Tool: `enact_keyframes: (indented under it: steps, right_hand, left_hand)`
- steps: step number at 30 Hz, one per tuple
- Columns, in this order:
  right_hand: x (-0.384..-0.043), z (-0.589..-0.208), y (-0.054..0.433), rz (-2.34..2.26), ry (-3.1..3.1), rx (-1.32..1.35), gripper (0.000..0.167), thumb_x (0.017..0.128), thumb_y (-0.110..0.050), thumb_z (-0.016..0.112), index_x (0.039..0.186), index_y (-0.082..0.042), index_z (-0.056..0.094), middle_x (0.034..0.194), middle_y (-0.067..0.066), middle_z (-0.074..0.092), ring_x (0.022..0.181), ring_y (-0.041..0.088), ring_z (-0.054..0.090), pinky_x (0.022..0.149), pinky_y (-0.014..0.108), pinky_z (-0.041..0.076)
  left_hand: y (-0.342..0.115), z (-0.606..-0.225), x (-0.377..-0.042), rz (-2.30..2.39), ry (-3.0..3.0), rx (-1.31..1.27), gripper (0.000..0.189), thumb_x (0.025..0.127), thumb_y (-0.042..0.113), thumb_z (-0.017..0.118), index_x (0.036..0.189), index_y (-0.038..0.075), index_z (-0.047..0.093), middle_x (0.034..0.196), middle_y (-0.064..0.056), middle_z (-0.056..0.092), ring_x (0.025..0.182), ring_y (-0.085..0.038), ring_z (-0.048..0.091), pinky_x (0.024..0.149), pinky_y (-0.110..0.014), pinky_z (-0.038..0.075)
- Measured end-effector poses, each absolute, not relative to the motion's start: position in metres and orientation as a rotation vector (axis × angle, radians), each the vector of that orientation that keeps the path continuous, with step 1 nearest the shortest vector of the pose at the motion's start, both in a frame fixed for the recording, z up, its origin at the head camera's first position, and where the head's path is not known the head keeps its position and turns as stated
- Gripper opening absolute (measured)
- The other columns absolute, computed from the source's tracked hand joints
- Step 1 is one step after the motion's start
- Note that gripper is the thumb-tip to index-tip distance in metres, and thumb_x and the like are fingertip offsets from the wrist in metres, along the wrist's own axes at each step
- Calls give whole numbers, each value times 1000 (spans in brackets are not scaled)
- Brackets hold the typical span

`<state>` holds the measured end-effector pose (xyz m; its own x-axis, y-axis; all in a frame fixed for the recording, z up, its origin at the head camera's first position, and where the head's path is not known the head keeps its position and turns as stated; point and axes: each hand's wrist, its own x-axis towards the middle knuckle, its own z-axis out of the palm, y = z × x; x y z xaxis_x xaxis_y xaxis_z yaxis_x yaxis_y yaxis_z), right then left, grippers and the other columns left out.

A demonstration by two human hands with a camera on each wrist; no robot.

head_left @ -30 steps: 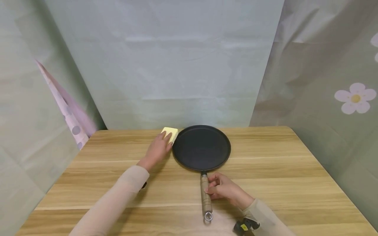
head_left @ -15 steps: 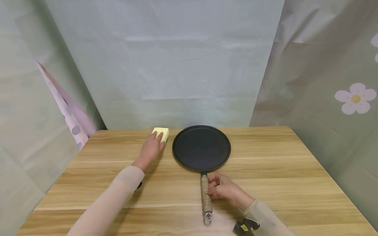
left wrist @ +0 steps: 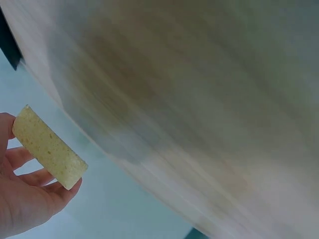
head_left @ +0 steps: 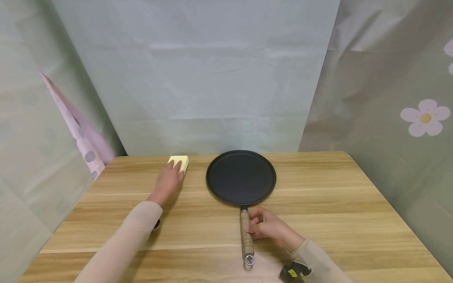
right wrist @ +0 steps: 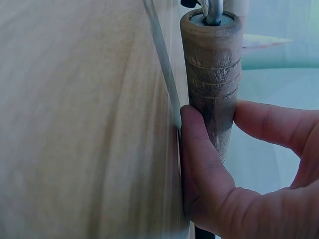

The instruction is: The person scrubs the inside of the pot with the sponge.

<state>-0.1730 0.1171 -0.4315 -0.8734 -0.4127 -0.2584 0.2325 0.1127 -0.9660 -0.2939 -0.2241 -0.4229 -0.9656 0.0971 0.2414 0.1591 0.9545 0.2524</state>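
A flat black frying pan lies at the middle of the wooden table, its wooden handle pointing toward me. My right hand pinches that handle from the right side; the right wrist view shows thumb and fingers on both sides of the wooden grip. To the left of the pan, near the table's far edge, my left hand holds a pale yellow sponge. In the left wrist view, the sponge sits between thumb and fingertips, apart from the tabletop in that view.
The wooden table reaches to a pale curtain behind it. Curtain walls also stand at left and right, the right one with a flower print. A metal ring ends the pan handle.
My left hand has moved left with the sponge, from beside the pan's rim to well apart from it. The right hand and the frying pan have stayed in place.
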Motion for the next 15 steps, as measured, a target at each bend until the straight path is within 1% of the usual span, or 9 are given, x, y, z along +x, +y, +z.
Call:
enact_keyframes:
  steps: [5, 10, 15]
  right_hand:
    - [-171, -427, 116, -1790, 1948, -152, 39, 81, 5, 66, 112, 10, 44, 88, 9, 49, 75, 17, 56, 70, 34, 57]
    - [-171, -426, 115, -1769, 1958, -139, 37, 81, 5, 65, 112, 9, 44, 87, 9, 50, 75, 17, 57, 70, 34, 57]
    - [-171, -427, 115, -1774, 1953, -139, 38, 81, 4, 65, 112, 9, 44, 87, 9, 49, 74, 17, 57, 70, 33, 57]
  left_hand:
    - [-235, -425, -292, -405, -2880, -178, 48, 101, 18, 46, 140, -8, 40, 142, -38, 33, 131, -54, 31, 108, -60, 27]
    - [-244, -428, -290, -410, -2874, -167, 48, 100, 18, 46, 139, -10, 41, 141, -39, 34, 129, -55, 32, 105, -62, 30]
    - [-254, -429, -289, -399, -2902, -147, 49, 101, 19, 44, 141, -9, 38, 142, -39, 31, 130, -55, 30, 103, -64, 31]
